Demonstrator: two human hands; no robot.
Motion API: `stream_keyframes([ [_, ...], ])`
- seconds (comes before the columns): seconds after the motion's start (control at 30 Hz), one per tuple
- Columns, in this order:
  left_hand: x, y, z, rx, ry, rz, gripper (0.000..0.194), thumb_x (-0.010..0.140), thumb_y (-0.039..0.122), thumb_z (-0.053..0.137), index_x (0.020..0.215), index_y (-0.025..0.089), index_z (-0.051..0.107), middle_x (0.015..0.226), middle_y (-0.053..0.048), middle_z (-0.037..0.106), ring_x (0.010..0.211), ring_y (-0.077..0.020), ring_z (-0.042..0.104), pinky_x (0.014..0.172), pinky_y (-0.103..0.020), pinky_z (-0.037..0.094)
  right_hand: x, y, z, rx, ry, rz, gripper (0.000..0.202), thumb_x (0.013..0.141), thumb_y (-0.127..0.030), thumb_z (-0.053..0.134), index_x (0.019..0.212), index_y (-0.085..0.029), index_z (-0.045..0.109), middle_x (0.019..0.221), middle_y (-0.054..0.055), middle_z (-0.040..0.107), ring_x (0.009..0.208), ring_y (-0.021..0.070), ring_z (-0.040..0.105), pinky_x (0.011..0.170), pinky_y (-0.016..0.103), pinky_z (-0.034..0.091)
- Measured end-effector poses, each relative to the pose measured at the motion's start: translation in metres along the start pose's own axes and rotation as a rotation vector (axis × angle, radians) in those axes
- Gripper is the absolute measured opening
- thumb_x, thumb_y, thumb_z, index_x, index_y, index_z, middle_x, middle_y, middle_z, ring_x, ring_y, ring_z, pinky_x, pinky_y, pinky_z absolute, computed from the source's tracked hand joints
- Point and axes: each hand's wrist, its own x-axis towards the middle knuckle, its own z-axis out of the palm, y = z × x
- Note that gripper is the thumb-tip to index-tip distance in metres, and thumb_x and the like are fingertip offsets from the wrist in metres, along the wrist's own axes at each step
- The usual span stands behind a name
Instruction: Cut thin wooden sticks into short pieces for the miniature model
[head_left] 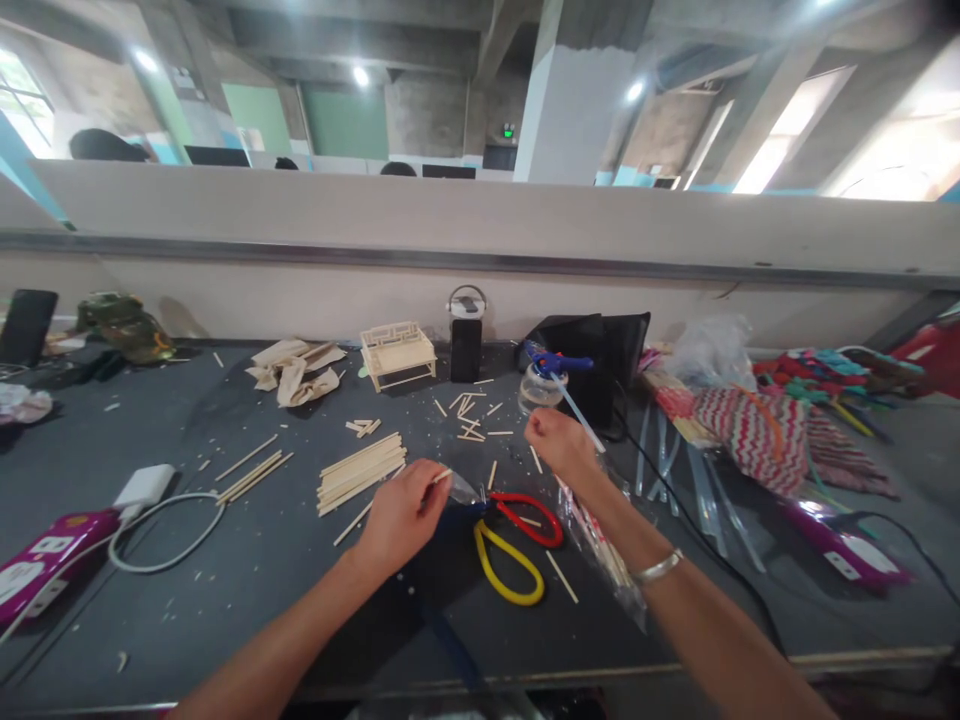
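Note:
My left hand (407, 503) is closed on a small wooden stick (442, 476), whose tip shows at the fingertips, just right of a stack of flat sticks (360, 472). My right hand (559, 440) is closed beside a glass jar (541, 388); what its fingers hold, if anything, is hidden. On the jar rests a blue glue gun (559, 362) with a clear glue stick (581, 415). Scissors with a red and a yellow handle (510, 577) lie between my forearms. Short stick pieces (469, 408) are scattered behind my hands. A miniature wooden bench (397, 355) stands near the partition.
Crumpled paper (296, 372) and a black phone (466, 350) stand or lie at the back. Purple power strips (56, 560) sit at both sides. Right of my right arm are a black cable, glue sticks (709, 495) and patterned fabric (757, 430).

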Motion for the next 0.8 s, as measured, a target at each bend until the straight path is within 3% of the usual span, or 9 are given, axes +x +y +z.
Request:
stream_keyframes([
  [0.1, 0.000, -0.002, 0.010, -0.022, -0.047, 0.033, 0.020, 0.092, 0.030, 0.041, 0.085, 0.021, 0.057, 0.081, -0.004, 0.063, 0.074, -0.0168, 0.058, 0.064, -0.026, 0.040, -0.001, -0.015, -0.011, 0.005, 0.082, -0.042, 0.022, 0.089, -0.023, 0.040, 0.091, -0.020, 0.061, 0.090, 0.005, 0.069, 0.077, 0.0166, 0.063, 0.059, 0.024, 0.033],
  [0.23, -0.003, -0.011, 0.016, -0.016, -0.060, 0.031, 0.020, 0.092, 0.029, 0.041, 0.083, 0.020, 0.058, 0.080, -0.004, 0.063, 0.072, -0.0165, 0.058, 0.063, -0.026, 0.040, -0.001, -0.026, -0.020, 0.052, 0.166, 0.004, 0.021, 0.092, -0.025, 0.040, 0.099, -0.016, 0.058, 0.072, 0.007, 0.067, 0.064, 0.0192, 0.063, 0.056, 0.026, 0.034],
  [0.3, -0.003, -0.013, 0.015, -0.029, -0.038, 0.006, 0.021, 0.092, 0.031, 0.042, 0.081, 0.019, 0.057, 0.076, -0.003, 0.061, 0.069, -0.0155, 0.056, 0.061, -0.025, 0.039, -0.001, -0.027, -0.025, 0.234, 0.248, -0.061, 0.021, 0.094, -0.026, 0.040, 0.101, -0.016, 0.057, 0.076, 0.007, 0.067, 0.069, 0.0191, 0.065, 0.061, 0.026, 0.040],
  [0.4, 0.005, -0.009, 0.010, -0.080, 0.011, -0.037, 0.025, 0.091, 0.034, 0.043, 0.078, 0.019, 0.058, 0.068, -0.001, 0.057, 0.062, -0.0135, 0.052, 0.057, -0.024, 0.037, -0.004, -0.030, -0.040, 0.694, 0.447, -0.228, 0.021, 0.095, -0.030, 0.042, 0.108, -0.019, 0.053, 0.089, 0.005, 0.067, 0.075, 0.0159, 0.066, 0.067, 0.026, 0.049],
  [0.53, 0.025, 0.003, 0.002, -0.214, 0.110, -0.044, 0.021, 0.090, 0.033, 0.047, 0.090, 0.018, 0.061, 0.075, -0.001, 0.062, 0.065, -0.0122, 0.054, 0.059, -0.022, 0.039, -0.008, -0.042, -0.060, 1.136, 0.631, -0.293, 0.026, 0.092, -0.034, 0.052, 0.115, -0.024, 0.050, 0.090, 0.002, 0.065, 0.067, 0.0131, 0.066, 0.052, 0.023, 0.053],
  [0.67, 0.047, 0.012, 0.004, -0.286, 0.151, -0.057, 0.023, 0.086, 0.031, 0.051, 0.101, 0.017, 0.063, 0.078, -0.001, 0.064, 0.063, -0.0114, 0.052, 0.058, -0.021, 0.039, -0.011, -0.053, -0.054, 1.176, 0.646, -0.338, 0.026, 0.089, -0.032, 0.058, 0.113, -0.026, 0.053, 0.098, 0.003, 0.065, 0.077, 0.0147, 0.069, 0.059, 0.025, 0.058],
  [0.8, 0.061, 0.012, 0.014, -0.364, 0.084, -0.079, 0.027, 0.084, 0.032, 0.054, 0.102, 0.017, 0.065, 0.069, 0.002, 0.061, 0.059, -0.0105, 0.047, 0.055, -0.021, 0.036, -0.013, -0.056, -0.032, 1.114, 0.579, -0.314, 0.025, 0.087, -0.033, 0.059, 0.112, -0.026, 0.055, 0.109, 0.006, 0.064, 0.088, 0.0178, 0.069, 0.070, 0.030, 0.060],
])
